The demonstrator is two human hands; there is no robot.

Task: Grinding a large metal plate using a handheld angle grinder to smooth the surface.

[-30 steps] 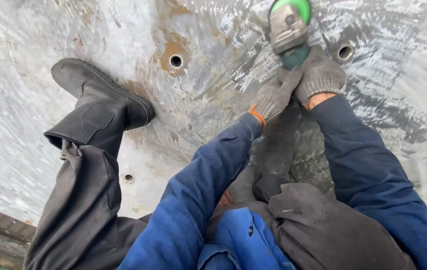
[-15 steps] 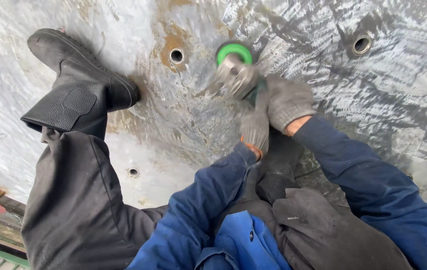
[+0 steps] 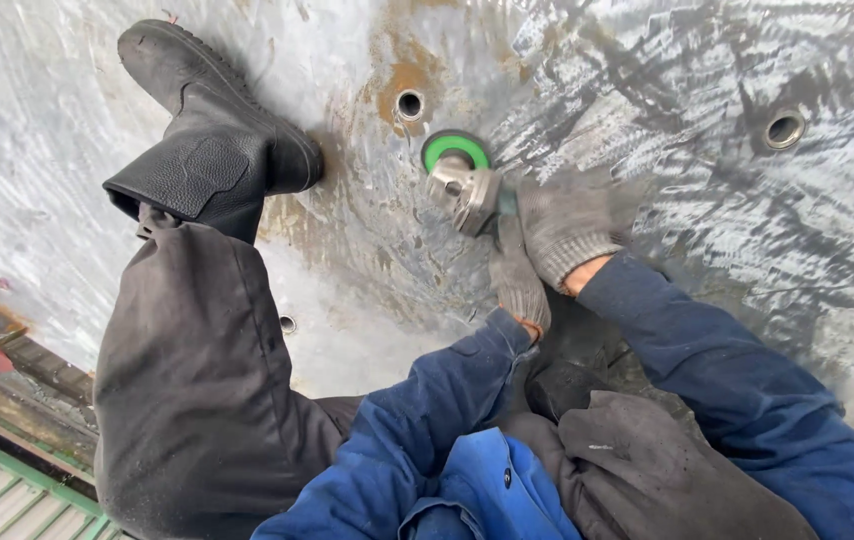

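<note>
Both gloved grips, left hand point(image 3: 519, 280), right hand point(image 3: 567, 225), clasping angle grinder point(image 3: 462, 185), on steel plate point(image 3: 647, 120)

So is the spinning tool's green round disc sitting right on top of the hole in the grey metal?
No, the green round disc of the silver grinder sits just below and to the right of the rusty-rimmed hole, which shows fully uncovered.
</note>
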